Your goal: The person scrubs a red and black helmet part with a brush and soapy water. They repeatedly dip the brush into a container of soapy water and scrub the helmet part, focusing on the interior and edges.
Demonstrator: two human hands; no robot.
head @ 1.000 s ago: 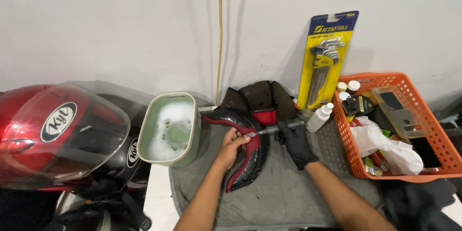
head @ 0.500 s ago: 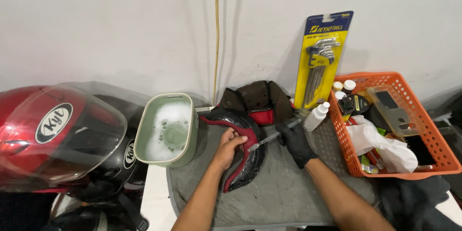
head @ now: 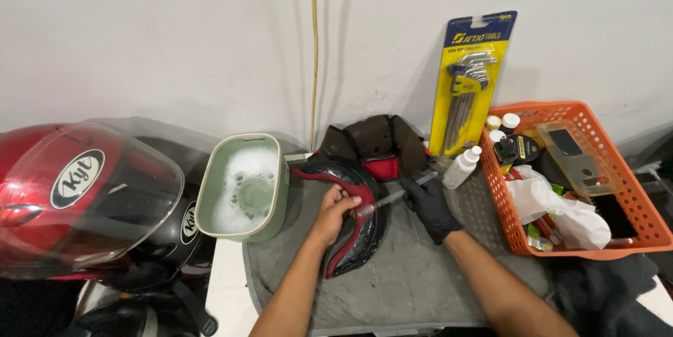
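My bare left hand (head: 335,212) presses down on a curved black and red helmet pad (head: 356,239) lying on a grey mat (head: 420,281). In a black glove, my right hand (head: 429,205) grips a thin grey brush-like tool (head: 396,195) whose tip meets the pad by my left fingers. A green tub of soapy water (head: 242,186) stands just left of the pad. Behind it lies another dark padded liner with a red part (head: 375,144).
A red helmet with a clear visor (head: 77,197) fills the left side. A yellow pack of hex keys (head: 468,84) leans on the white wall. A small white bottle (head: 461,167) stands beside an orange basket (head: 631,235) holding rags, bottles and tools.
Both hands stay on the pad and the tool. The tool has shifted slightly along the pad's red edge; my view has drifted a little.
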